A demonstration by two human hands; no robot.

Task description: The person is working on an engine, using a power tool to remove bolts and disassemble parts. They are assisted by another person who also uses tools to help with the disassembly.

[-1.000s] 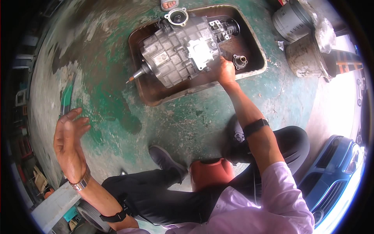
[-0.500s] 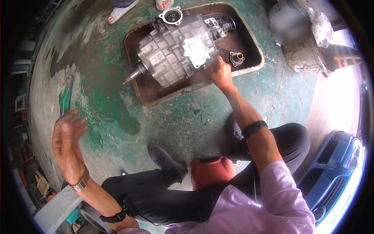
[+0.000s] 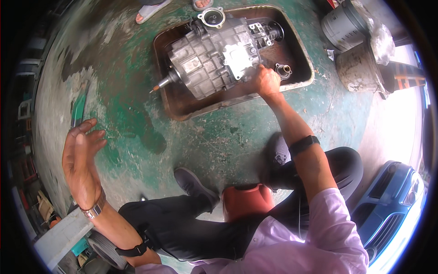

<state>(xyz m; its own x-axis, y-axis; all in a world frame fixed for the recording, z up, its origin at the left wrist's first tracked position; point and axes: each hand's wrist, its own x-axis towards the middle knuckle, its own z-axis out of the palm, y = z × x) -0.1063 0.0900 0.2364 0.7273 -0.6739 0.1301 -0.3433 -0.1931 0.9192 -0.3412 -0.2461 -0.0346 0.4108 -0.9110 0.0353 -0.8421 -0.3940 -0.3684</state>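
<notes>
Work seems unbroken: the right hand point(image 3: 267, 82) is still kept at the gearbox point(image 3: 198, 66) by the pan's near edge point(image 3: 292, 86), grip unclear; the left hand point(image 3: 83, 168) is held fingers-apart.

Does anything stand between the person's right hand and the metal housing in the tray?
Nothing visible does: the right hand reaches over the near rim of the tray to the metal housing. The small flanged part lies to the hand's right.

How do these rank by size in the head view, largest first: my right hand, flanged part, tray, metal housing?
1. Tray, by its outline
2. Metal housing
3. Right hand
4. Flanged part
</notes>
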